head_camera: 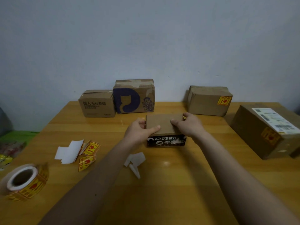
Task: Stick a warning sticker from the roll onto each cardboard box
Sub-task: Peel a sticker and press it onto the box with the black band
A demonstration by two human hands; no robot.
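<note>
A small cardboard box (164,123) with a black printed front stands mid-table. My left hand (139,129) grips its left side, thumb lying on the top. My right hand (190,123) holds its right side, fingers over the top. The sticker roll (26,181), yellow and red, lies at the near left. Torn-off stickers (89,153) lie beside white backing paper (69,151). At the back stand a printed box (97,103) and a cat-logo box (134,96). Two boxes on the right, one at the back (208,101) and a big one (263,132), carry yellow stickers.
The wooden table (170,192) ends at a pale wall behind the boxes. A crumpled scrap of white backing paper (135,161) lies just in front of the held box. Green and yellow clutter (9,148) sits off the table's left edge.
</note>
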